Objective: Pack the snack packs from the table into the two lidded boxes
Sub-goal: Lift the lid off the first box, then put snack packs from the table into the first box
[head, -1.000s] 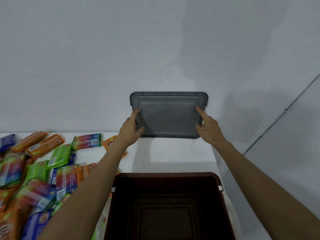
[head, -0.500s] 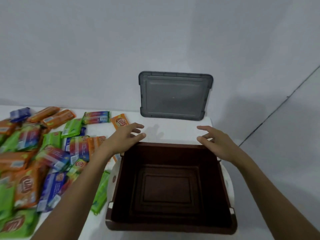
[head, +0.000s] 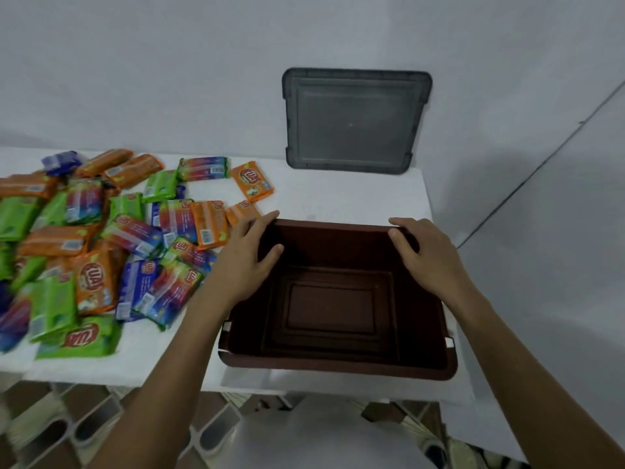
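Observation:
An empty brown box (head: 338,362) stands open on the right part of the white table (head: 338,194). My left hand (head: 247,262) grips its far-left corner, fingers over the rim and thumb inside. My right hand (head: 429,255) grips the far-right corner with fingers curled over the rim. The box's grey lid (head: 355,120) leans upright against the wall behind the box. Several snack packs (head: 101,245) in orange, green, blue and rainbow wrappers lie in a heap on the table's left part. Only one box is in view.
The table's right edge (head: 427,198) runs just beyond the box, and its near edge (head: 135,380) lies below the heap. A single orange pack (head: 252,181) lies between the heap and the lid. Patterned floor (head: 67,428) shows beneath the table.
My hands let go of the lid, which now leans against the wall, and came back to the box's far corners. The view tilted down, so more of the box and packs shows.

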`<state>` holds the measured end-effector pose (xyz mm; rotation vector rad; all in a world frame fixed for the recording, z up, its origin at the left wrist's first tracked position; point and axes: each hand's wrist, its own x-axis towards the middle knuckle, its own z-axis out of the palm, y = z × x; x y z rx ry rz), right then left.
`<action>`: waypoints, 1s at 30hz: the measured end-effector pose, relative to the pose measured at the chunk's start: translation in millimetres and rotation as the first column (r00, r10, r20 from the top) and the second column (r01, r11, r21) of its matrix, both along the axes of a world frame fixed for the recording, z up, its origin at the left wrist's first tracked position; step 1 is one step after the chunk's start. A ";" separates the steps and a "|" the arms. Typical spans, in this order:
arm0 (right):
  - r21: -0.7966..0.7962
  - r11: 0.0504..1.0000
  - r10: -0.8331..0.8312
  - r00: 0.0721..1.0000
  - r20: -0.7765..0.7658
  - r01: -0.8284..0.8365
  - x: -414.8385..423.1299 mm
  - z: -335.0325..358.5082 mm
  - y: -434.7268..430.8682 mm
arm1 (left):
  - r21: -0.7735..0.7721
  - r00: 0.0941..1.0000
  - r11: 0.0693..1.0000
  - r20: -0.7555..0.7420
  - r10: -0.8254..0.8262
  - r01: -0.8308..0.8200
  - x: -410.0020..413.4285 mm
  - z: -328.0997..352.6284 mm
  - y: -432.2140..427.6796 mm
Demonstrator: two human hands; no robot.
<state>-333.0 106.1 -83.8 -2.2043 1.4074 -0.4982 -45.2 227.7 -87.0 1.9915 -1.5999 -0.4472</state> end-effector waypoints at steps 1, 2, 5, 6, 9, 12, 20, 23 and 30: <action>-0.004 1.000 -0.004 1.000 0.001 0.004 -0.3 -0.6 5.1 | -0.002 1.000 1.000 -0.009 0.013 -0.013 -1.2 0.0 5.9; -0.009 1.000 -0.008 1.000 0.004 0.008 -0.6 -0.4 10.5 | -0.010 1.000 1.000 -0.007 0.025 -0.025 -2.5 0.3 11.6; -0.028 0.999 -0.025 1.000 0.008 0.026 -1.2 0.2 24.7 | -0.038 0.999 0.999 -0.005 0.038 -0.038 -4.7 -0.4 24.4; -0.028 0.999 -0.035 0.999 0.014 0.036 -1.3 0.5 28.7 | -0.042 0.999 0.998 -0.014 0.039 -0.040 -5.0 -0.6 27.4; -0.051 0.998 -0.047 0.998 0.035 0.049 -1.3 2.0 35.3 | -0.062 0.998 0.997 -0.040 0.047 -0.049 -4.9 -2.3 31.1; -0.059 0.997 -0.047 0.998 0.046 0.049 0.0 3.2 36.3 | -0.063 0.997 0.997 -0.069 0.045 -0.049 -1.9 -4.8 31.3; -0.446 0.894 -0.088 0.958 -0.274 -0.046 31.1 20.9 37.6 | 0.028 0.937 0.997 -0.345 -0.052 0.065 21.8 8.2 32.8; -0.270 0.958 0.039 0.978 -0.205 -0.095 80.3 36.3 36.0 | 0.031 0.913 1.000 -0.407 0.015 -0.003 49.3 10.5 36.4; 0.054 0.940 0.336 0.894 -0.297 -0.336 203.3 29.2 2.3 | 0.100 0.994 0.993 0.088 0.059 -0.068 137.7 -15.3 18.6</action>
